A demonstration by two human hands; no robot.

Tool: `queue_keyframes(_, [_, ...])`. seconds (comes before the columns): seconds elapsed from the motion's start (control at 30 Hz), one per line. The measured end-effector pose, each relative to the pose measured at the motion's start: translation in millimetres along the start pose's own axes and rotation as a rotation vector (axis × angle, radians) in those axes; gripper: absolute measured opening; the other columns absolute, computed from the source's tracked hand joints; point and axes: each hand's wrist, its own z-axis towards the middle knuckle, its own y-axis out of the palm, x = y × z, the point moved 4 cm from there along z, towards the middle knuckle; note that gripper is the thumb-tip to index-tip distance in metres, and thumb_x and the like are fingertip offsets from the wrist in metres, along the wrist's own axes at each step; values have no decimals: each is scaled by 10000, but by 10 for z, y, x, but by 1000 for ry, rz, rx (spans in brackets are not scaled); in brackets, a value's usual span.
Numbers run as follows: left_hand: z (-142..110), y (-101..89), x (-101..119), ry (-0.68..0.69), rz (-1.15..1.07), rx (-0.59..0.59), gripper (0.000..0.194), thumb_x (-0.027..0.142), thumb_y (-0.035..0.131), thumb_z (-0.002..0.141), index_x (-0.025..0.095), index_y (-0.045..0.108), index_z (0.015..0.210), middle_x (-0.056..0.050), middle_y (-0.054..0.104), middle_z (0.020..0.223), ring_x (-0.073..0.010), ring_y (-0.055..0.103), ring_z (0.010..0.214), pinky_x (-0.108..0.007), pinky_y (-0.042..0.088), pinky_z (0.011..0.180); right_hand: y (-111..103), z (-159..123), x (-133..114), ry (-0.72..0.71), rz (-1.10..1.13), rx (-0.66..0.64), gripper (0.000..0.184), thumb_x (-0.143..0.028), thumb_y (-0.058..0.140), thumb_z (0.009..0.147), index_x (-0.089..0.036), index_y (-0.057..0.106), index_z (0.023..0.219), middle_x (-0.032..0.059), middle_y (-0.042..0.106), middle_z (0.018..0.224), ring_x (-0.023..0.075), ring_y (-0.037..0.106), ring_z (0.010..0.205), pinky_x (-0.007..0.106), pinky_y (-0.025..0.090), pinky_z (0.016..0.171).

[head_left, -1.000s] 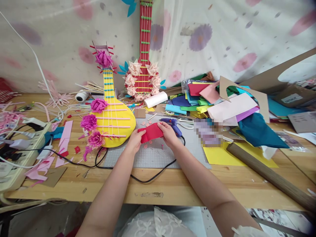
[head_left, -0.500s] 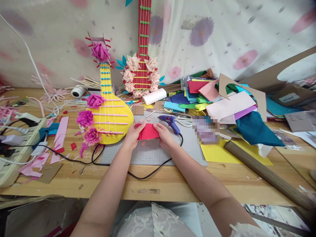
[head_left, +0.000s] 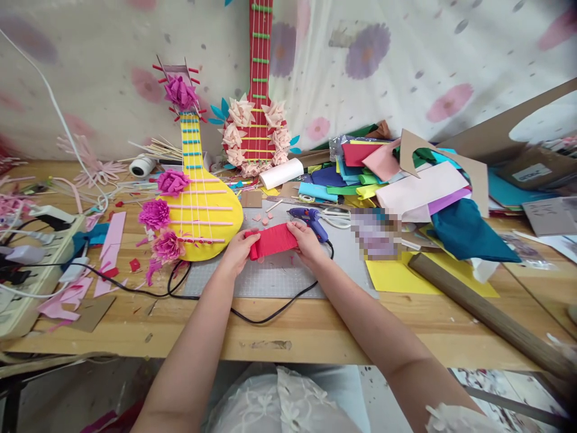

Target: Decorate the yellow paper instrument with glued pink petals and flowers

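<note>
A strip of red crepe paper (head_left: 276, 240) is stretched between my two hands above the grey cutting mat (head_left: 270, 282). My left hand (head_left: 241, 249) pinches its left end, where the paper looks folded or rolled over. At the other end my right hand (head_left: 304, 240) grips the upper right corner between thumb and fingers. Just behind my right hand lies a purple hot glue gun (head_left: 311, 219), its black cord looping round over the mat. Small pink paper bits (head_left: 265, 221) are scattered beyond the strip.
To the left lies a yellow paper lute (head_left: 211, 210) with pink flowers; a red one (head_left: 259, 135) leans behind. Coloured paper (head_left: 360, 174) is heaped at the back right, near scissors (head_left: 337, 218). A brown tube (head_left: 478, 313) lies at right, a power strip (head_left: 40, 282) at left.
The red crepe paper has gone from bunched and creased to pulled out flatter and longer. My hands have moved slightly apart, the right one a little to the right.
</note>
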Motion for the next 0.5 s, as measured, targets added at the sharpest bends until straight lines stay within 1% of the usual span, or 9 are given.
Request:
queue_keyframes(0.07, [5,7,-10,39,48,36,365,272,683,664,136,509,953,-2,595,669,-105,527,410,-220,412,355,10,-27,-11,-12,-25,0,440,-563,683,554,-211,446,671,-84,377,475,44,278,388,211,132,388])
queue_keyframes(0.2, [22,-29,-31,130,227,245,544,299,781,557,147,495,993,-33,591,812,-105,562,483,-228,438,406,47,-73,-70,-45,-100,3,435,-550,688,550,-205,451,666,-77,420,507,45,322,418,201,188,401])
queue_keyframes(0.27, [36,-42,-34,177,323,316,591,329,807,508,158,501,984,-34,586,825,-111,574,520,-220,431,427,62,-83,-102,-52,-136,8,423,-535,690,556,-203,447,659,-73,436,521,47,342,431,197,205,408])
queue_keyframes(0.33, [51,-42,-23,235,372,349,547,387,790,526,168,509,942,-24,582,780,-113,575,529,-207,412,434,69,-80,-122,-54,-159,17,414,-527,686,565,-203,446,658,-71,445,527,49,354,436,195,211,408])
queue_keyframes(0.4, [58,-33,1,281,382,363,450,452,727,599,175,508,878,-12,571,718,-111,569,515,-197,392,430,70,-65,-131,-60,-161,17,408,-528,682,571,-204,452,665,-71,444,525,50,350,431,196,207,405])
queue_keyframes(0.47, [53,-11,28,286,354,343,378,480,649,674,179,492,838,2,555,660,-109,556,482,-194,376,415,66,-40,-133,-71,-151,13,406,-536,677,576,-205,461,669,-75,428,511,48,327,417,199,193,401])
queue_keyframes(0.5, [47,6,36,265,322,308,352,474,615,705,179,482,844,7,549,637,-112,551,465,-196,371,407,63,-28,-134,-76,-140,9,404,-538,677,578,-206,465,670,-77,421,505,49,319,413,201,189,401])
